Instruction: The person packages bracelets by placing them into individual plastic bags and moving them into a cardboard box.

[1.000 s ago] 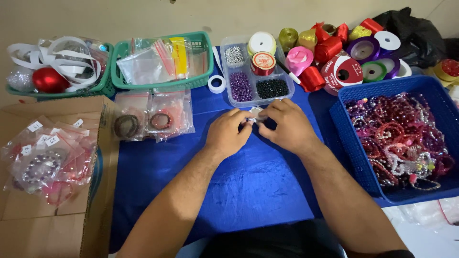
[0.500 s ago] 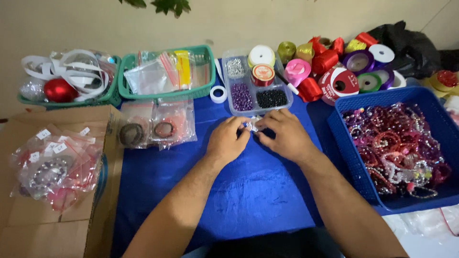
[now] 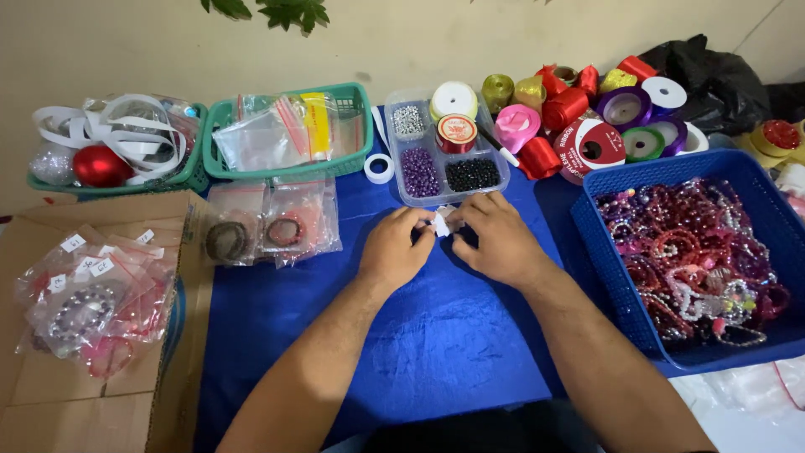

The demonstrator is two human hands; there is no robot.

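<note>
A: Item one: we are pinching a small white paper tag (image 3: 441, 223) between left hand (image 3: 396, 250) and right hand (image 3: 495, 242), both grips closing on it, over the blue tabletop (image 3: 436, 352).

B: Surroundings: we are working just below the clear bead tray (image 3: 444, 164); the blue basket of beaded bracelets (image 3: 696, 260) is sitting at our right, bagged bracelets (image 3: 268, 222) at our left.
</note>
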